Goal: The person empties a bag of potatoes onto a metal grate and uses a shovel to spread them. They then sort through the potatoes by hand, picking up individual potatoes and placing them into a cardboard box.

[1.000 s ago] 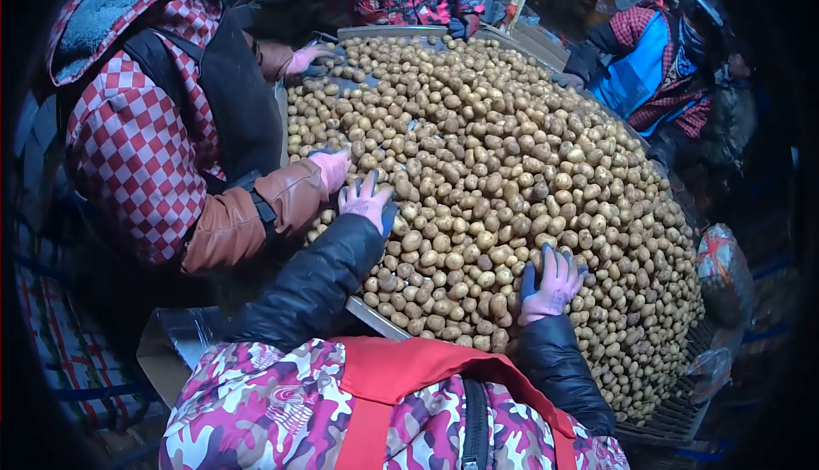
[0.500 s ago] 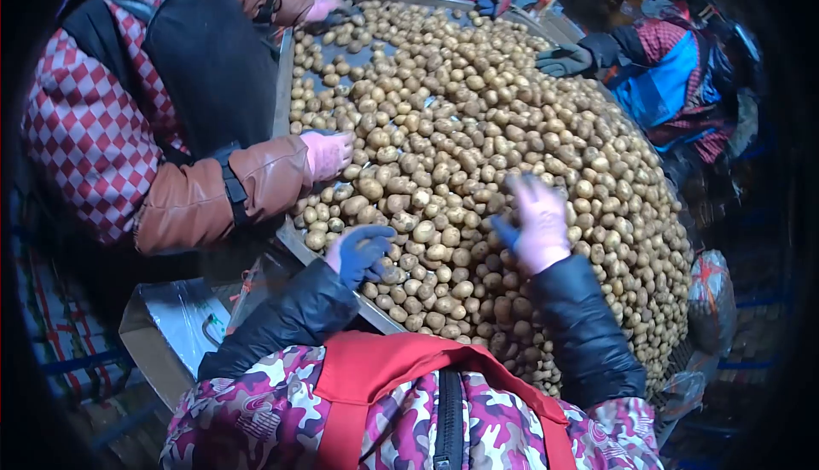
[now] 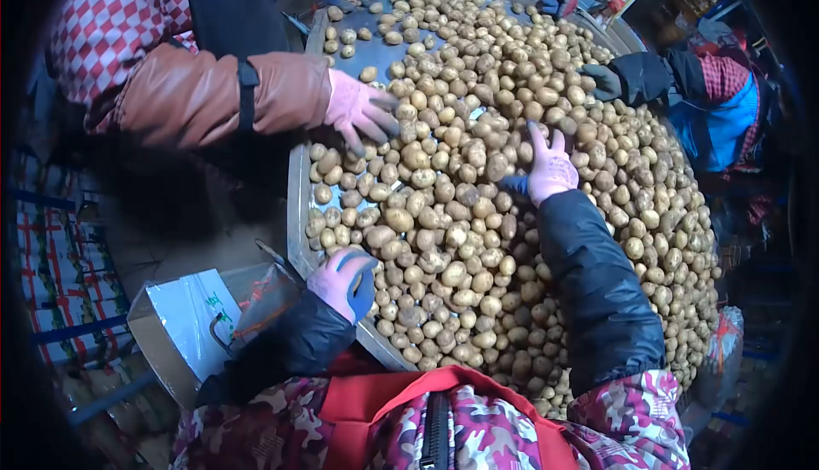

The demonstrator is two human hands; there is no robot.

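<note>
A large heap of potatoes (image 3: 461, 240) covers a metal-edged table (image 3: 299, 205). My left hand (image 3: 343, 284), in a pink and blue glove, is at the table's near left edge beside the potatoes; its fingers curl inward, and whatever they hold, if anything, is hidden. Further forward and to the right, my right hand (image 3: 550, 165), gloved the same way, rests on the heap with its fingers spread, touching potatoes and holding none that I can see.
A co-worker's pink-gloved hand (image 3: 363, 112) reaches over the table's left side. Another person's dark-gloved hand (image 3: 602, 83) touches the heap at right. More people stand at the far side. An open cardboard box (image 3: 162, 342) with plastic lies at lower left.
My right hand has reached further forward over the heap. My left hand has turned and drawn back to the table edge. The left co-worker's near hand has moved inward with its fingers spread.
</note>
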